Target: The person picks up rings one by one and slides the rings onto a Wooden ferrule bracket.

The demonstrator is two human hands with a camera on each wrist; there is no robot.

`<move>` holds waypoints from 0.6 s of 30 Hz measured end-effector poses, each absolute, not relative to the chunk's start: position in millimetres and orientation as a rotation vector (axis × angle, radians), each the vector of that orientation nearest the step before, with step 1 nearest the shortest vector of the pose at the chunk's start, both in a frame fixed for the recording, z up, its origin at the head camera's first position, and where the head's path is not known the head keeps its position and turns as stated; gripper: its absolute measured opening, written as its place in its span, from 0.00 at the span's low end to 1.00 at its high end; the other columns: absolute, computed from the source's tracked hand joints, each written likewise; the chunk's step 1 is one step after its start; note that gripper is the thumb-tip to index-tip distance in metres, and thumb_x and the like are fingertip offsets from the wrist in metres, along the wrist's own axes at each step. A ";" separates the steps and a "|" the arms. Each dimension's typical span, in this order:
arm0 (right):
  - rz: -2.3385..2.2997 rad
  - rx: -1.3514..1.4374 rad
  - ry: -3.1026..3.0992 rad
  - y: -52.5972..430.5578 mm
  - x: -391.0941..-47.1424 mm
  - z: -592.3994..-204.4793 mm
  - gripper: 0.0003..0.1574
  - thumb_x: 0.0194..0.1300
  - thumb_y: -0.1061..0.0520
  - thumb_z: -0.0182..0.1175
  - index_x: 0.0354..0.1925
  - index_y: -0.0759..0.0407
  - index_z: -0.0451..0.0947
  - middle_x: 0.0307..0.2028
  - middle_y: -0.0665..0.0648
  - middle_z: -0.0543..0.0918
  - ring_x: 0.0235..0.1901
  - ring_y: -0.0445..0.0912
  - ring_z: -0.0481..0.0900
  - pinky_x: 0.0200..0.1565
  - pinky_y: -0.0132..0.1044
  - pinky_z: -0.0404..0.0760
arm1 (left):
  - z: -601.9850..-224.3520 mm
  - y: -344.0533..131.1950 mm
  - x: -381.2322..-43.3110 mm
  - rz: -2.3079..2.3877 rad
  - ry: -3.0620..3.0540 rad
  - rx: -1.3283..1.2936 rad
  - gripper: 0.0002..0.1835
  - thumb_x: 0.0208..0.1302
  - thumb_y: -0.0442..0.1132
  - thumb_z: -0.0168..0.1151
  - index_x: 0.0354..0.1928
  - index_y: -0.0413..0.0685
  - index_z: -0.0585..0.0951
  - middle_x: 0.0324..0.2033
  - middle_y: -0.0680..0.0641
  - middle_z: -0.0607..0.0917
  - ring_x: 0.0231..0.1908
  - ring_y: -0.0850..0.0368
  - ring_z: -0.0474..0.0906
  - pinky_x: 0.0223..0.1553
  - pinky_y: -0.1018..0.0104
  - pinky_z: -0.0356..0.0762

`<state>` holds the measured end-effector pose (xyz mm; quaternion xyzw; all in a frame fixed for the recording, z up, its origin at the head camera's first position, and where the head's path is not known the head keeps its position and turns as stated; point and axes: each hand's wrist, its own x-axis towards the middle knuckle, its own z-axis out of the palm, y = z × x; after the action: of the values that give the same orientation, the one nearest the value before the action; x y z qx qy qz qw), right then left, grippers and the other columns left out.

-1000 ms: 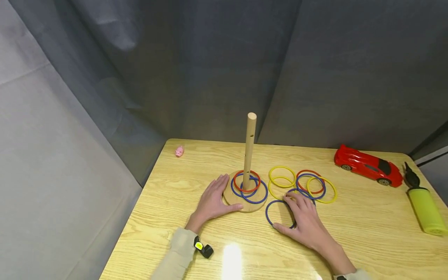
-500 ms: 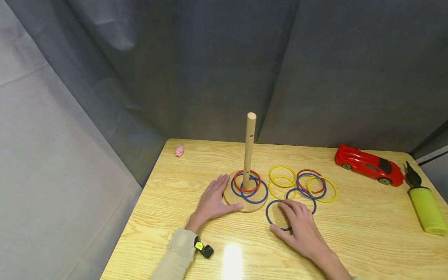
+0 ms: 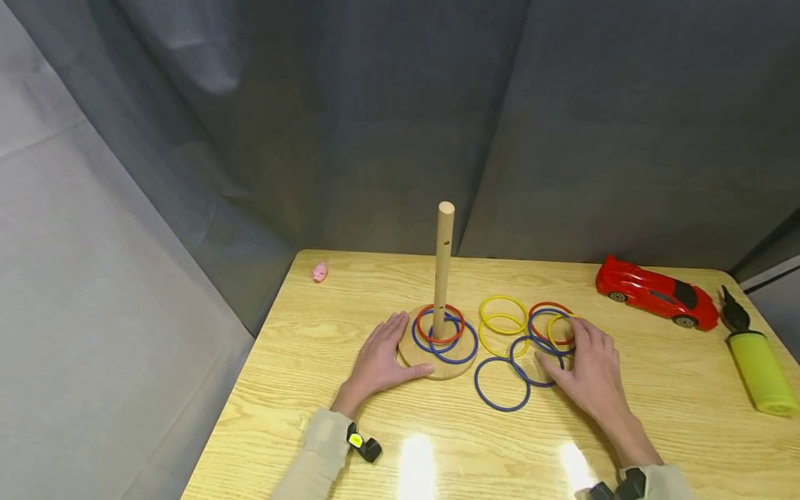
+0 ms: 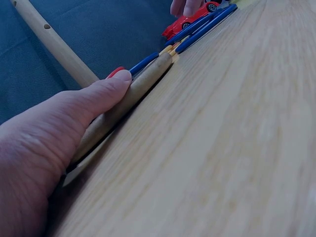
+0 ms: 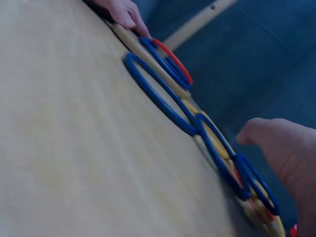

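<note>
A wooden peg point(image 3: 442, 264) stands upright on a round wooden base point(image 3: 410, 359), with a red ring point(image 3: 417, 330) and blue rings point(image 3: 454, 363) around its foot. My left hand point(image 3: 381, 357) rests at the base's left and front edge; its extended thumb point(image 4: 111, 89) lies on top of the rim. My right hand point(image 3: 590, 378) hovers, thumb and fingers apart, over the right end of the loose rings. Its fingertips are right at a yellow ring point(image 3: 548, 333), which it partly hides and which overlaps a red ring point(image 3: 550, 303) and a blue ring.
Between the base and my right hand lie a loose blue ring point(image 3: 507, 410), another blue ring point(image 3: 542, 385) and two yellow rings, one being the upper yellow ring point(image 3: 503, 297). A red toy car point(image 3: 656, 292), a yellow-green pump point(image 3: 759, 371) and a pink pig figure point(image 3: 319, 271) stand farther off.
My right hand has moved from the front blue ring rightward and back to the yellow ring. The rings stay where they were, and my left hand has kept its place on the base.
</note>
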<state>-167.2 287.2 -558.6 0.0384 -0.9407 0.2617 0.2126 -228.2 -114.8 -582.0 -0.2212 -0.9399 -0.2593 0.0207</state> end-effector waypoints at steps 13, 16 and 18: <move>0.759 0.149 -2.741 318.0 -204.2 -544.8 0.66 0.48 0.35 0.82 0.69 0.74 0.66 0.65 0.78 0.70 0.62 0.77 0.60 0.54 0.72 0.60 | -582.7 -113.1 -230.3 -0.801 -2.905 -0.694 0.69 0.50 0.85 0.60 0.83 0.47 0.55 0.82 0.49 0.57 0.82 0.54 0.48 0.82 0.58 0.45; 0.744 0.198 -2.756 321.2 -205.5 -546.4 0.65 0.47 0.36 0.83 0.68 0.72 0.68 0.63 0.77 0.71 0.61 0.76 0.61 0.51 0.71 0.61 | -583.5 -113.3 -230.1 -0.798 -2.904 -0.696 0.69 0.50 0.85 0.60 0.83 0.47 0.55 0.82 0.48 0.57 0.82 0.53 0.48 0.82 0.57 0.45; 0.742 0.225 -2.757 322.7 -206.5 -548.4 0.64 0.46 0.36 0.83 0.68 0.71 0.69 0.63 0.77 0.72 0.60 0.75 0.61 0.49 0.70 0.61 | -585.3 -114.4 -229.9 -0.794 -2.904 -0.694 0.69 0.50 0.86 0.60 0.83 0.47 0.55 0.82 0.48 0.57 0.82 0.53 0.48 0.82 0.57 0.45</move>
<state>-206.5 322.7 -548.4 0.0779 -0.9534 0.2564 0.1384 -229.9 -114.4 -585.3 -0.2247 -0.9396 -0.2570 0.0261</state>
